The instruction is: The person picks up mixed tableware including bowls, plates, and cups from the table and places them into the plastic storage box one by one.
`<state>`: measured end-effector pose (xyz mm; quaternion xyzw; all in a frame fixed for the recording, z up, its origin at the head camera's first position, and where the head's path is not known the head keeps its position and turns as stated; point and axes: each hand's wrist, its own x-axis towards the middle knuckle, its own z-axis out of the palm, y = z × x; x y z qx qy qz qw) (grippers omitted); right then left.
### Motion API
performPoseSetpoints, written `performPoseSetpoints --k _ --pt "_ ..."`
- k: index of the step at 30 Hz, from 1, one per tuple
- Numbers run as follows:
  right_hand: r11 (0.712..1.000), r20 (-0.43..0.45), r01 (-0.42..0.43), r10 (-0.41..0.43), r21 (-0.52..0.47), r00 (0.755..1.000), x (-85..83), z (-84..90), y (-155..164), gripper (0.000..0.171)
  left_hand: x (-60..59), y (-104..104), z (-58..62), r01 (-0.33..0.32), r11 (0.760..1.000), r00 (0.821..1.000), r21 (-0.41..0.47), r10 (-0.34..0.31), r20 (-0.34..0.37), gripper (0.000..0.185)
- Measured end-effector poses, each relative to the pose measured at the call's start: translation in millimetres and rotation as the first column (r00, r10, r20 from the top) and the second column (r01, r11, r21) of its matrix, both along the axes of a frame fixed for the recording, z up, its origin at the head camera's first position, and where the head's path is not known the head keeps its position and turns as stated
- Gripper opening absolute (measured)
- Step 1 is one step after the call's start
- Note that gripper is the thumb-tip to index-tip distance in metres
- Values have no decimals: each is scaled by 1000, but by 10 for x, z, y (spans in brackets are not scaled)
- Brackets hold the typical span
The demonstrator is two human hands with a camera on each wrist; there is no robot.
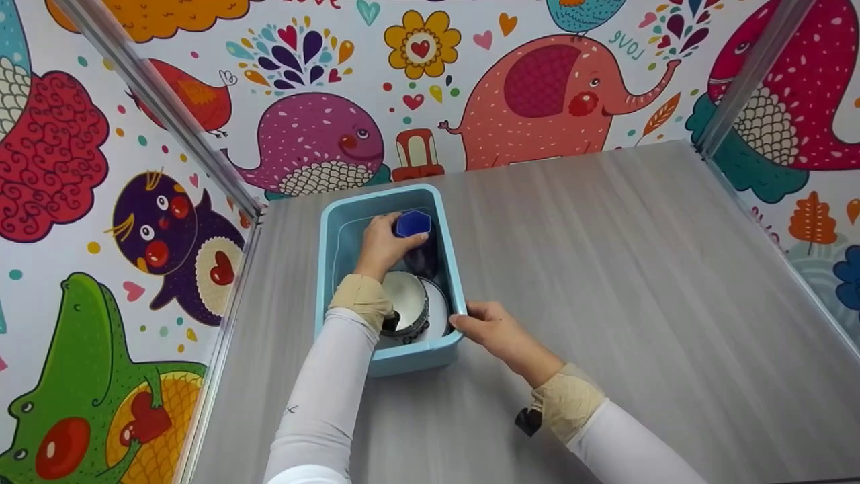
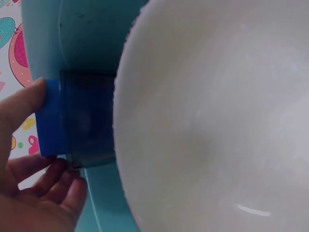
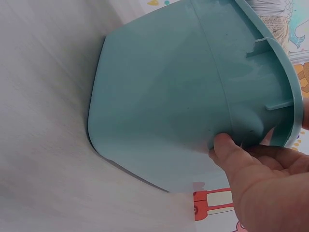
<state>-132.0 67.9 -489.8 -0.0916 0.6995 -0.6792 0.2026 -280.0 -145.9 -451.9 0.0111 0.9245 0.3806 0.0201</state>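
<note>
A light blue plastic bin (image 1: 413, 361) stands on the table with several things inside. My left hand (image 1: 383, 247) reaches into it and pinches the blue hexagonal cap (image 2: 52, 118) of a dark translucent blue bottle (image 1: 421, 261), which is upright near the bin's far right corner. In front of the bottle is a bowl (image 1: 408, 292) with a white inside and a dark outside. It fills much of the left wrist view. Partly hidden under it is another round white piece (image 1: 440, 310). My right hand (image 1: 504, 334) grips the bin's near right rim, thumb on top and fingers against the outer wall.
The grey wood-grain table (image 1: 605, 269) extends to the right of the bin. Walls printed with cartoon animals (image 1: 537, 101) rise behind and at both sides, with metal frame posts (image 1: 168, 101) at the corners.
</note>
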Motion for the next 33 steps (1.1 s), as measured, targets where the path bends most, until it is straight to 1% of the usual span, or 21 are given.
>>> performPoseSetpoints --k 4,9,14,20,23,26,30,33 --pt "1000 4 -2 2 -6 1000 2 8 4 34 8 -3 10 9 1000 1000 -15 -9 11 77" --pt "1000 12 -5 5 -9 1000 -17 2 1 37 25 -22 12 -6 1000 999 -23 7 43 78" --pt "1000 10 -6 6 2 1000 -47 -1 -18 35 56 -36 14 -18 1000 998 -19 20 59 80" --pt "1000 14 -16 16 4 1000 -88 -30 -47 33 103 -35 38 -19 999 996 -38 22 89 94" --pt "1000 17 -14 14 8 1000 -123 -41 -54 32 128 -25 99 -35 999 996 -19 37 86 98" --pt "1000 23 -20 20 7 1000 -171 -56 -50 33 143 0 183 -45 999 997 1 45 60 95" --pt "999 14 -36 36 5 999 -250 -58 -32 37 156 72 309 -31 999 999 6 31 23 90" --pt "998 -23 -39 40 57 999 -316 -51 -5 40 183 155 413 -15 1000 1000 16 15 7 84"
